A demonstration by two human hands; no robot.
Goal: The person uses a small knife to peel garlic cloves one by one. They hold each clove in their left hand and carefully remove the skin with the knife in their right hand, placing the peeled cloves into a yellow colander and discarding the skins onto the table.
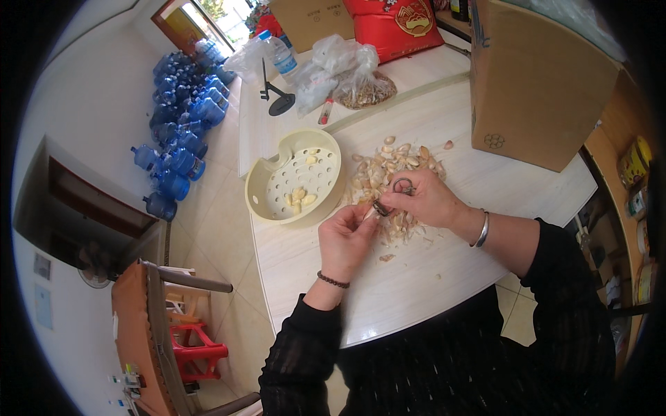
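Note:
My left hand (347,234) pinches a garlic clove (371,214) between thumb and fingers. Against that clove is the dark metal end of a small hand tool (403,187) with a ring handle, gripped in my right hand (424,200); its exact kind is not clear. Under and behind both hands spreads a pile of unpeeled garlic cloves (374,171) with loose skins on the pale tabletop (406,291). To the left of the pile stands a cream plastic basket (252,190) with a perforated base. Several peeled cloves (299,196) lie in it.
A tall cardboard box (536,93) stands at the right. Along the back are knotted plastic bags (364,86), a black stand (281,104), a water bottle (280,54) and a red sack (395,26). Blue water jugs (182,161) and a red stool (200,351) are on the left.

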